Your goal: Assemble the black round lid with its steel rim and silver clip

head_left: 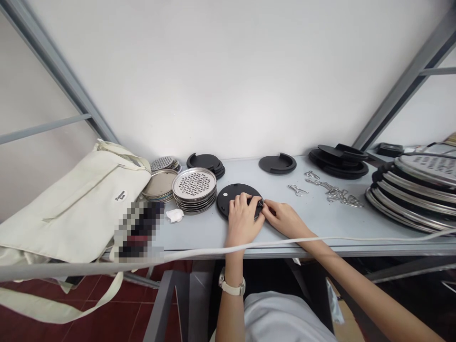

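A black round disc [225, 209] with a small white dot lies on the table before me. My left hand [244, 219] is closed on it, its fingers bent over the top and the thumb by the right edge. At that edge, the thumb and fingers of my right hand [288, 221] pinch a small metal clip [261, 203], mostly hidden by the fingertips. Left of the disc stands a stack of round metal grater plates [195, 184]. To the right lie loose wire clips [298, 190] and a heap of more such clips [338, 194].
Black round holders [278, 163] sit along the wall, with another pile of them [338, 161] at back right. Large grater discs [420, 190] are stacked far right. A cream bag [71, 199] covers the left end. A white cable [306, 240] crosses in front; crumpled tissue [175, 215] lies nearby.
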Demonstrator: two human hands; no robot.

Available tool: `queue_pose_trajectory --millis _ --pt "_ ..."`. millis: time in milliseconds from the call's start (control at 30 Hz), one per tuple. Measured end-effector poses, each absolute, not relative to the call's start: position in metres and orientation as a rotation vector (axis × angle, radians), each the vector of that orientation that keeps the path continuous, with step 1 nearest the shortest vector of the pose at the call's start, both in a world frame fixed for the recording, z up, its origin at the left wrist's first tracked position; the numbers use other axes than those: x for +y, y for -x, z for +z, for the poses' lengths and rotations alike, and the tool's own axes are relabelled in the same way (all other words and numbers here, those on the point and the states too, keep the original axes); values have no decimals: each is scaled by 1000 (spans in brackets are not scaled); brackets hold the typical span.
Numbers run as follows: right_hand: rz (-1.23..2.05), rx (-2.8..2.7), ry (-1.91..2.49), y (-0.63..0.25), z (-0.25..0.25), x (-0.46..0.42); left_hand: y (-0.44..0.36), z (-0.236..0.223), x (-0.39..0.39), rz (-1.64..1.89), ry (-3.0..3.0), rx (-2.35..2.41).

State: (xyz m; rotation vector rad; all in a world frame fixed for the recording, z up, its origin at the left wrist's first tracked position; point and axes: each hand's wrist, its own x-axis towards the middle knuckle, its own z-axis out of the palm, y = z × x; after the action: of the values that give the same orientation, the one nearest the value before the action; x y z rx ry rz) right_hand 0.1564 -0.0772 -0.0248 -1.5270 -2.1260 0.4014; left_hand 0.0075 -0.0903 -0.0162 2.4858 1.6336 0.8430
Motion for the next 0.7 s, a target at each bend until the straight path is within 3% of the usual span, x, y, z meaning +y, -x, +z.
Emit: queue_pose_trajectory --millis 700 --pt "387 -2138 1556 -159 -27 -77 -8 -17 -92 852 -2492 1635"
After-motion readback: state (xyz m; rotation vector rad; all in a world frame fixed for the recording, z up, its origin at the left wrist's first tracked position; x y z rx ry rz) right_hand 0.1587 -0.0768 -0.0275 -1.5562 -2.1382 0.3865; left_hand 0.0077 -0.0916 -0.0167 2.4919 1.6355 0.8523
